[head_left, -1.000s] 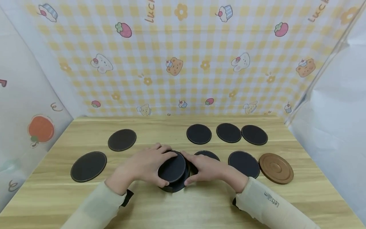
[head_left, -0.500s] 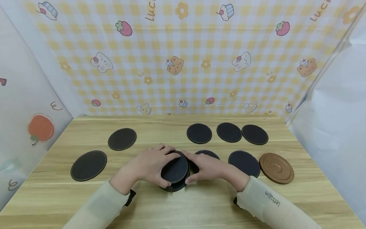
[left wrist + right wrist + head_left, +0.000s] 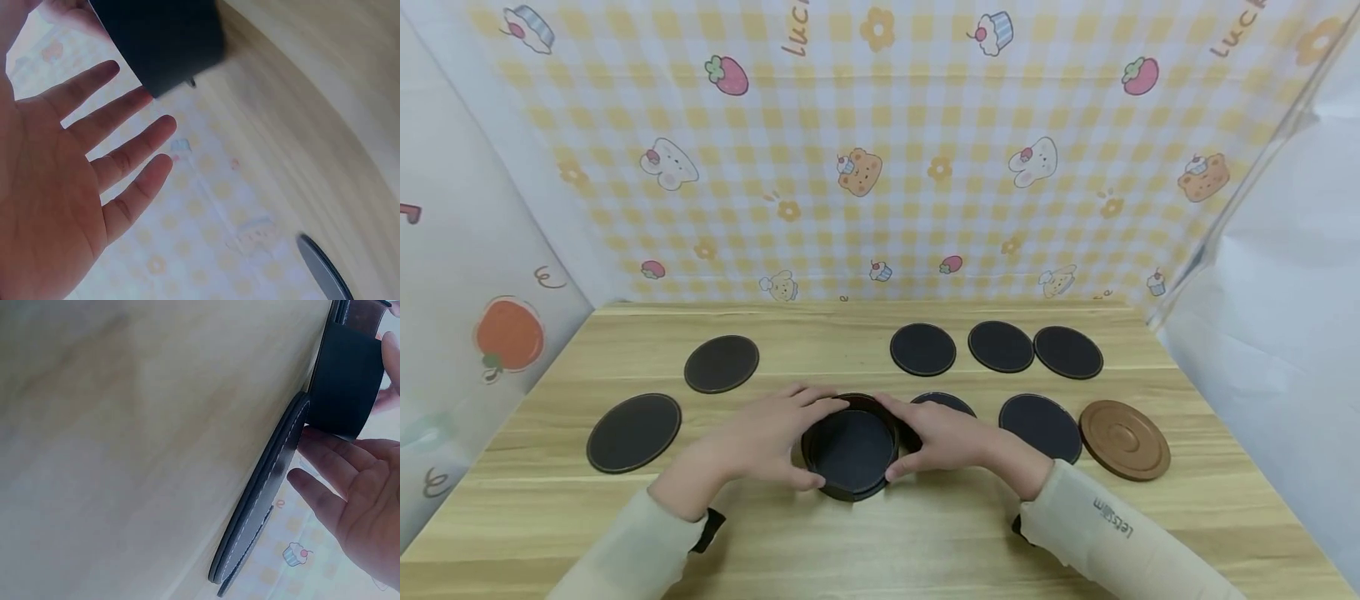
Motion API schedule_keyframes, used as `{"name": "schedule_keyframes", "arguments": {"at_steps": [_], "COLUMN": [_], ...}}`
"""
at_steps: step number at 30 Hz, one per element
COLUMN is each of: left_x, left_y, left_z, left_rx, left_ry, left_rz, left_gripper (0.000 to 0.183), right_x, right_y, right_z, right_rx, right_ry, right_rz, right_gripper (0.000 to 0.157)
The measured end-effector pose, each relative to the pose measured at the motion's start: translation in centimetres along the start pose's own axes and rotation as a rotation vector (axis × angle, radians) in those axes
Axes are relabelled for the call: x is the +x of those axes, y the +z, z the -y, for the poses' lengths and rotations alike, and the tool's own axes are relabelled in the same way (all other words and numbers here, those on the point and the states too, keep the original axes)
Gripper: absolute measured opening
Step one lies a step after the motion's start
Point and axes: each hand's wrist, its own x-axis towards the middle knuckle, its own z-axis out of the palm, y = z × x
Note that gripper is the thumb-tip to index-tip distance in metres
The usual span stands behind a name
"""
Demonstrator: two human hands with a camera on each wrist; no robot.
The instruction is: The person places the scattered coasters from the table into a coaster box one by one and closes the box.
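Observation:
A round black coaster holder (image 3: 838, 495) with a brown inner wall stands on the table before me. A black coaster (image 3: 854, 450) lies flat inside it. My right hand (image 3: 942, 437) holds the holder's right side, thumb at the front and fingers round the back; the right wrist view shows them along the dark outer wall (image 3: 347, 381). My left hand (image 3: 763, 442) hovers at the holder's left rim, fingers spread and holding nothing. In the left wrist view, its palm (image 3: 53, 187) faces the holder (image 3: 162, 44). Whether its fingertips touch the rim I cannot tell.
Two black coasters (image 3: 634, 433) lie to the left. Three more (image 3: 922, 349) lie along the back right. A partly hidden coaster (image 3: 946, 402) sits behind my right hand, and another (image 3: 1040, 429) lies beside a brown round wooden disc (image 3: 1124, 440).
A black coaster that my left hand held over the holder now lies inside it. The left hand has let go and drawn slightly left. My right hand stays at the holder.

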Motion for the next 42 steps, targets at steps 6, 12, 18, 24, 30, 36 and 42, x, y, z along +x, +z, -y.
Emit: {"name": "schedule_keyframes", "arguments": {"at_steps": [6,12,18,24,30,36,42], "left_x": [-2.7,-5.8,-8.6,-10.9,-12.7,-13.7,-14.6], "left_y": [0.0,-0.5,-1.2,-1.4,-1.2,-0.7,0.1], "left_z": [1.9,3.9,6.3,9.0,11.3,12.7,13.8], "left_rx": [0.029,0.095,0.119,0.104,0.079,0.061,0.019], "left_ry": [-0.036,-0.121,-0.205,-0.249,-0.277,-0.336,-0.377], "left_rz": [-0.040,-0.086,-0.150,-0.180,-0.202,-0.174,-0.135], "left_gripper": [0.085,0.084,0.079,0.080,0.082,0.089,0.095], "right_x": [-0.1,-0.2,-0.2,-0.2,-0.1,-0.1,0.0], "right_y": [0.1,0.1,0.1,0.2,0.3,0.3,0.2], "right_z": [-0.1,-0.1,-0.3,-0.4,-0.5,-0.4,-0.3], "right_rx": [-0.002,0.002,0.009,0.014,-0.009,-0.011,-0.017], "right_ry": [0.006,0.006,0.004,-0.001,-0.016,-0.014,-0.018], "right_rz": [-0.002,-0.006,-0.008,-0.004,-0.018,-0.007,-0.001], "right_gripper": [0.103,0.103,0.103,0.104,0.103,0.104,0.103]}}
